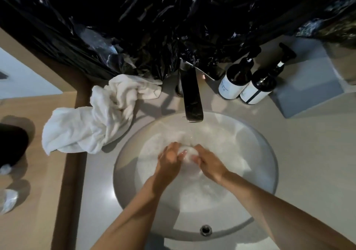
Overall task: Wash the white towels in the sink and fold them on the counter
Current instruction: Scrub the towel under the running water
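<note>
**Both hands working a towel in the basin**

Head view, looking straight down.

Round pale sink (123, 165), shallow water in it, surface rippled and cloudy. A white towel in the water (187, 152) sits at the middle of the basin, mostly submerged; only a bunched wet lump shows clearly. Left hand (168, 158) and right hand (209, 164) meet over that lump, fingers of each curled round the cloth, knuckles nearly touching. Both forearms bare, reaching in from the near edge. Overflow hole (205, 230) on the near wall of the basin.

Faucet (190, 95), dark flat spout, juts out over the far rim. Possibly a thin run of water below its lip, but the blur makes that hard to confirm.

Two dark pump bottles right of the faucet, touching each other: the left bottle (236, 80) and the right bottle (259, 88). Each carries a white label; print is too small to read.

A pile of white towels (92, 120) lies crumpled on the counter, left of the faucet and just beside the basin's far-left rim, one end draped toward the counter's edge.

Counter (308, 153) is light beige, smooth. Grey box (306, 87) sits at far right behind the bottles. Black plastic sheeting (173, 18), crinkled and glossy, covers the wall above. Left of the counter, lower down, a tan floor (25, 230) with small white crumpled bits. Light is dim.
</note>
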`<state>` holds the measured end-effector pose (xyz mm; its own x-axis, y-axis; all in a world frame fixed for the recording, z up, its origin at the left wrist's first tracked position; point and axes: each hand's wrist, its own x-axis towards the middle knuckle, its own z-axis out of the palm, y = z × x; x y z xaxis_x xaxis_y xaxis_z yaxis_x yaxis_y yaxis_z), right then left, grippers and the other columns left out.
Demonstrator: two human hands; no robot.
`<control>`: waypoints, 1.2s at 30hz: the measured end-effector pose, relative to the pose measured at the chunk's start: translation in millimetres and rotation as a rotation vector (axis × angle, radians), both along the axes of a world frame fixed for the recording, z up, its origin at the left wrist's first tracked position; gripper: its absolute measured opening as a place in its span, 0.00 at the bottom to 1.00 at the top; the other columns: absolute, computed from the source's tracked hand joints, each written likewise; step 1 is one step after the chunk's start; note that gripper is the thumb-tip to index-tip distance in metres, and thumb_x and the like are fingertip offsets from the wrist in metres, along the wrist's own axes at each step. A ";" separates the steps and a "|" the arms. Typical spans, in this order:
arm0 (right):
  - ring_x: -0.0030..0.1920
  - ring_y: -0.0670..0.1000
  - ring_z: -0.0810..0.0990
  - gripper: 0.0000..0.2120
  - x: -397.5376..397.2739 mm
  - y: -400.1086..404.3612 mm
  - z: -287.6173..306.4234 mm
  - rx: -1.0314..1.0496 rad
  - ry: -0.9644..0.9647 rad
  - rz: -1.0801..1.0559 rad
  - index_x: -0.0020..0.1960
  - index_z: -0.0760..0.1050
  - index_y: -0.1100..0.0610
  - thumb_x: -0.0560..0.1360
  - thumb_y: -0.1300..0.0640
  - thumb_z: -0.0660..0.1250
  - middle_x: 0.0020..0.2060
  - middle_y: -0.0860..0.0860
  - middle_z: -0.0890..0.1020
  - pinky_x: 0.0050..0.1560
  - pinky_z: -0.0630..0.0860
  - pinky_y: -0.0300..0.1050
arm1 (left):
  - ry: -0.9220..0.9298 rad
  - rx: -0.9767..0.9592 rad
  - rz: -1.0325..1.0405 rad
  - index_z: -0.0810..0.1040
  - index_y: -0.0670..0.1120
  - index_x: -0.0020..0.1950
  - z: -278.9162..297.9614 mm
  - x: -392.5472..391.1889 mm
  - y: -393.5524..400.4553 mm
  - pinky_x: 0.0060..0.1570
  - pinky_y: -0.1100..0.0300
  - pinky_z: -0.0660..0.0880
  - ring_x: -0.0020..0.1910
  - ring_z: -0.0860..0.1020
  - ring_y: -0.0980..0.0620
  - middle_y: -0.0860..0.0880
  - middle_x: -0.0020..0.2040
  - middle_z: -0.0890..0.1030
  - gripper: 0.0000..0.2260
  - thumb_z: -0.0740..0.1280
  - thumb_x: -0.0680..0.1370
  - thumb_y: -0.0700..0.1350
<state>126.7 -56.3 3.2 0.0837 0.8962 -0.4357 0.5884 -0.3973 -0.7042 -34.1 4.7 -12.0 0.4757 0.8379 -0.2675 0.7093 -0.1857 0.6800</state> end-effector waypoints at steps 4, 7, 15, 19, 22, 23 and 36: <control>0.36 0.40 0.75 0.03 -1.5 -5.3 54.7 0.127 0.295 -0.204 0.48 0.71 0.52 0.81 0.54 0.62 0.35 0.44 0.77 0.41 0.71 0.35 | -0.253 -0.031 0.047 0.72 0.46 0.49 49.3 -0.3 1.1 0.49 0.60 0.73 0.44 0.77 0.51 0.52 0.44 0.77 0.12 0.61 0.81 0.54; 0.40 0.44 0.76 0.09 1.5 -4.7 94.7 0.243 0.445 -0.251 0.49 0.72 0.62 0.79 0.55 0.65 0.39 0.50 0.77 0.44 0.72 0.36 | -0.359 -0.148 0.025 0.71 0.54 0.47 91.6 -0.5 5.5 0.40 0.69 0.68 0.39 0.75 0.60 0.57 0.41 0.76 0.06 0.67 0.79 0.52; 0.36 0.44 0.77 0.07 11.5 -3.1 177.5 0.322 0.410 -0.136 0.46 0.78 0.52 0.70 0.51 0.71 0.35 0.43 0.80 0.36 0.74 0.40 | -0.439 -0.008 -0.056 0.72 0.57 0.47 165.0 -11.7 -4.2 0.39 0.69 0.68 0.40 0.73 0.60 0.56 0.44 0.74 0.11 0.73 0.73 0.57; 0.40 0.43 0.78 0.05 15.5 -8.3 180.5 0.360 0.316 -0.056 0.46 0.78 0.53 0.73 0.57 0.74 0.39 0.44 0.81 0.43 0.73 0.35 | -0.334 0.167 -0.034 0.72 0.56 0.45 171.6 -16.0 -10.8 0.42 0.73 0.66 0.43 0.73 0.63 0.57 0.45 0.73 0.12 0.75 0.71 0.54; 0.45 0.43 0.79 0.09 18.0 -6.2 165.8 0.381 0.195 -0.057 0.46 0.78 0.54 0.70 0.61 0.76 0.42 0.47 0.82 0.46 0.72 0.30 | -0.200 0.358 0.016 0.73 0.50 0.45 153.2 -13.5 -8.6 0.40 0.73 0.66 0.44 0.72 0.57 0.58 0.43 0.71 0.14 0.76 0.70 0.53; 0.46 0.44 0.79 0.09 18.5 -4.6 156.0 0.368 0.169 -0.051 0.46 0.78 0.54 0.69 0.61 0.76 0.43 0.47 0.82 0.47 0.73 0.32 | -0.143 0.394 0.023 0.74 0.49 0.44 142.3 -12.0 -7.2 0.38 0.71 0.66 0.44 0.72 0.54 0.57 0.43 0.71 0.14 0.76 0.69 0.52; 0.64 0.55 0.69 0.20 26.2 -12.9 -17.0 0.093 -0.297 0.196 0.70 0.68 0.52 0.80 0.49 0.61 0.63 0.51 0.72 0.65 0.67 0.45 | 0.402 0.430 -0.248 0.84 0.40 0.47 23.2 12.5 -9.6 0.56 0.40 0.74 0.61 0.78 0.38 0.36 0.60 0.80 0.22 0.63 0.77 0.58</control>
<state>152.9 -69.1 -13.8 0.0166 0.9425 -0.3337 0.8314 -0.1984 -0.5191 -21.6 -4.9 11.2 0.6015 0.7883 -0.1297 0.7947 -0.5739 0.1976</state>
